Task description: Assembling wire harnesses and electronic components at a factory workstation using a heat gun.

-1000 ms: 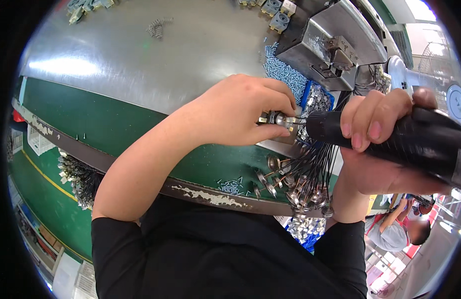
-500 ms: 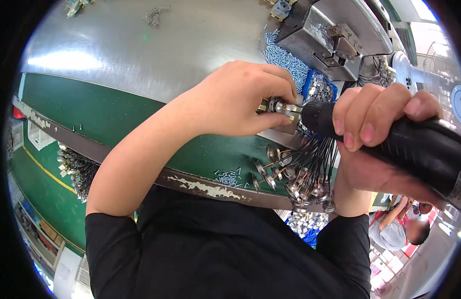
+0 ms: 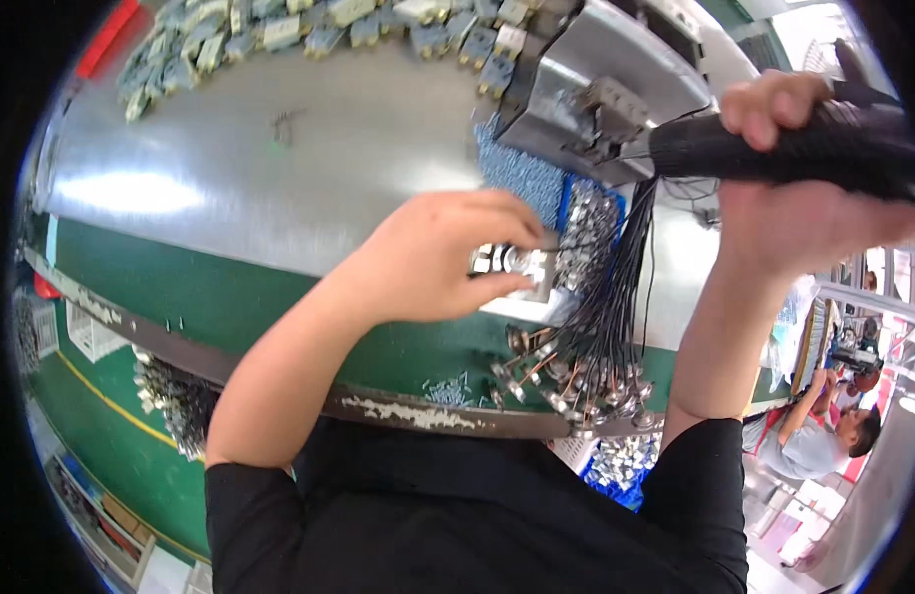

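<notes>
The small metal part (image 3: 517,259) is near the middle of the steel table (image 3: 220,148), between the thumb and the fingers of the left hand (image 3: 437,252), which are closed narrowly around it. This table is the largest thing here, and a green strip (image 3: 230,259) goes along its near side. At the far right of it stands a bent steel housing (image 3: 566,84). The right hand (image 3: 774,188) is wrapped around a black power driver (image 3: 715,147); its thin bit points to the left, near the housing and apart from the metal part. Next comes a bundle of black wires (image 3: 630,262), whose round metal ends (image 3: 581,386) lie on the green strip. Smaller is the blue tray (image 3: 564,206), filled with shiny pieces (image 3: 591,223), and just beside it lie many small screws (image 3: 522,173).
</notes>
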`<state>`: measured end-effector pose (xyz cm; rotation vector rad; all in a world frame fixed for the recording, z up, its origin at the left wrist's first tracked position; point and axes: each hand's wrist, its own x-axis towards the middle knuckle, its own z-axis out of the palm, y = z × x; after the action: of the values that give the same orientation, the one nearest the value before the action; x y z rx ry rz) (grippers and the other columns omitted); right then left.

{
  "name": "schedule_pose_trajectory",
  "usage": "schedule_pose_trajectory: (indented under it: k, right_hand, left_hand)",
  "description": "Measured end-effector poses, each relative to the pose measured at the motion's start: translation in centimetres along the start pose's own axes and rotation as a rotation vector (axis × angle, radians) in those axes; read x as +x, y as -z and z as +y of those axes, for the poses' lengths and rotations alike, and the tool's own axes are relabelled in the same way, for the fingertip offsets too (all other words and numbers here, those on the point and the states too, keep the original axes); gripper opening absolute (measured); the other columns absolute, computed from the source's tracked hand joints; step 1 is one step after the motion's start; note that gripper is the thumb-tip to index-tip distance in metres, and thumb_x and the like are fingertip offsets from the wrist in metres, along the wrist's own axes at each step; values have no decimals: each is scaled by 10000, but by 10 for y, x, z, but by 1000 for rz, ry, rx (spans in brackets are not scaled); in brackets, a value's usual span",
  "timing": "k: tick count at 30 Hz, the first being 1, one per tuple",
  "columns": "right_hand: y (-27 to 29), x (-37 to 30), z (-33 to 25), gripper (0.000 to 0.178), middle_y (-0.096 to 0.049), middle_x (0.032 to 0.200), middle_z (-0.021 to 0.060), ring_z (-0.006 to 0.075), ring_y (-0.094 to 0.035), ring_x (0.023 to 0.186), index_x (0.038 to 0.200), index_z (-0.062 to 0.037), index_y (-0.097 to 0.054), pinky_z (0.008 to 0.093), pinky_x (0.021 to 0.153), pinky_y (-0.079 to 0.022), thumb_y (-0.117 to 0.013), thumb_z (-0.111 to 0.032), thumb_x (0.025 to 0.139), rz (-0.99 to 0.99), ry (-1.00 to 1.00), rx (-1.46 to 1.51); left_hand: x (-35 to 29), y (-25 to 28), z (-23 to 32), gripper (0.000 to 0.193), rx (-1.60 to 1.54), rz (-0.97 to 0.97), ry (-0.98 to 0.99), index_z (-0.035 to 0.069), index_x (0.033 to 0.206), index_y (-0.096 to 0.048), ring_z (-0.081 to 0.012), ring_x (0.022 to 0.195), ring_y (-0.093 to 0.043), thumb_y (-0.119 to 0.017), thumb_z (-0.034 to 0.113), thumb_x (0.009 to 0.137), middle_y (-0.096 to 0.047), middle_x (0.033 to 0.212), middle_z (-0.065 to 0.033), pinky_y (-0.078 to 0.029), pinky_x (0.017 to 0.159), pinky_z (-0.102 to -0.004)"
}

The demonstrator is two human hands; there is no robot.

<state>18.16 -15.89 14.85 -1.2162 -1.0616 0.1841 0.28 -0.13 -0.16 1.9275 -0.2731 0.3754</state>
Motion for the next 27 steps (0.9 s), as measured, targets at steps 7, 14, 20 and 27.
schedule_pose_trajectory:
  k: [7, 14, 20, 27]
  right_hand:
    - [-8, 28, 23, 1110, -571, 808, 87, 202, -511, 622, 1306, -20, -516, 403, 635, -461, -355, -1006, 822, 415, -25, -76]
    - [-28, 30, 31, 921, -530, 679, 55, 176, -524, 487, 1290, -29, -539, 338, 506, -475, -328, -872, 986, 511, -51, -45]
    - [15, 31, 46, 1156, -575, 817, 91, 213, -520, 656, 1275, -36, -519, 420, 670, -463, -342, -1056, 762, 215, -79, 151]
    - [6, 22, 43, 1188, -567, 798, 83, 212, -526, 652, 1326, -30, -515, 398, 661, -451, -355, -1059, 753, 196, -122, 205]
  left_hand:
    - [2, 1, 8, 333, 19, -20, 46, 18, 1054, -744, -338, 1032, -743, -878, 48, 751, -756, 1153, -121, -599, 887, -404]
    - [4, 5, 8, 254, 49, -4, 43, 62, 1057, -747, -283, 1012, -742, -849, 163, 847, -754, 1152, -55, -603, 862, -389]
    - [4, 5, 9, 331, 27, -28, 81, 33, 1062, -752, -320, 1036, -746, -892, 78, 765, -757, 1164, -105, -602, 894, -397]
    - [-3, 3, 8, 329, 16, -16, 68, 34, 1059, -746, -320, 1032, -746, -892, 91, 770, -755, 1166, -104, -601, 885, -400]
